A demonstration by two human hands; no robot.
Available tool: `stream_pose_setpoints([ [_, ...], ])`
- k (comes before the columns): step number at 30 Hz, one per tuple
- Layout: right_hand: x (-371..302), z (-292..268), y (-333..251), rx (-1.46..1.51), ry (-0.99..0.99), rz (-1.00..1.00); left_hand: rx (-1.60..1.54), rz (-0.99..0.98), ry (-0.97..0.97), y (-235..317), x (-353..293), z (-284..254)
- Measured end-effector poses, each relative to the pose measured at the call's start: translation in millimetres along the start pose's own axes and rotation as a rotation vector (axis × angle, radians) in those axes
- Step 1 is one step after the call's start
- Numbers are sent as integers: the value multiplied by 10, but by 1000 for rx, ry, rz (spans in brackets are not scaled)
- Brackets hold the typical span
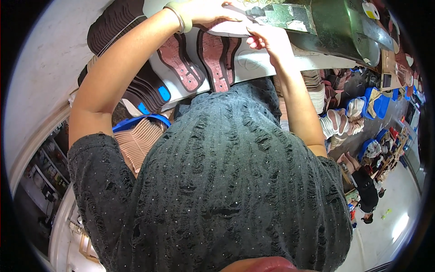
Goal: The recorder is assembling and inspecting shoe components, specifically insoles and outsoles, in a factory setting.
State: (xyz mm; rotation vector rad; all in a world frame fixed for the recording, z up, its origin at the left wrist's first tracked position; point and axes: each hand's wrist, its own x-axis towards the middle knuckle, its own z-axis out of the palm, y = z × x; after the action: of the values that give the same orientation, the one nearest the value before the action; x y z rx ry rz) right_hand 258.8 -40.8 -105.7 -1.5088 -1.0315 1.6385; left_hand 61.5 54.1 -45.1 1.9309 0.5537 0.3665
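A brightly lit insole [226, 30] with a pale surface and dark edge lies under my hands, at the near side of a green machine [324, 27]. My left hand [210, 11], with a pale bangle [183, 20] at the wrist, grips its far left side, the fingers reaching toward the machine. At the right end of the insole, my right hand [267, 38] pinches the edge between thumb and forefinger, its other fingers curled. Closer to my body, pink insoles with dark borders [179, 63] lie on the white worktop [253, 63]. Glare hides where the insole meets the machine.
Stacks of dark soles [145, 86] stand to the left, with a blue bin of beige pieces [140, 136] below. Right of me are stacked pale pieces [312, 88], shoes [337, 122] and blue bins [378, 106]. A person in dark clothes [366, 192] is farther off.
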Motion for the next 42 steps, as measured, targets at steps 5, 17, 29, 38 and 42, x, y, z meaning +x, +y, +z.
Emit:
stream_pose_setpoints([
  [5, 26, -36, -55, -36, -7, -20, -156, 5, 137, -81, -47, 85],
  [17, -72, -79, 6, -42, 34, -83, -346, -197, 205, 8, -158, 216],
  [29, -221, 35, 146, 16, -29, -36, -651, -226, 306, -100, -188, 318],
  [38, -380, 103, 172, 6, -41, -38, -415, -90, 408, -460, -223, 366],
  [42, -469, 157, 115, -19, -40, -69, -224, -146, 418, -681, -416, 291],
])
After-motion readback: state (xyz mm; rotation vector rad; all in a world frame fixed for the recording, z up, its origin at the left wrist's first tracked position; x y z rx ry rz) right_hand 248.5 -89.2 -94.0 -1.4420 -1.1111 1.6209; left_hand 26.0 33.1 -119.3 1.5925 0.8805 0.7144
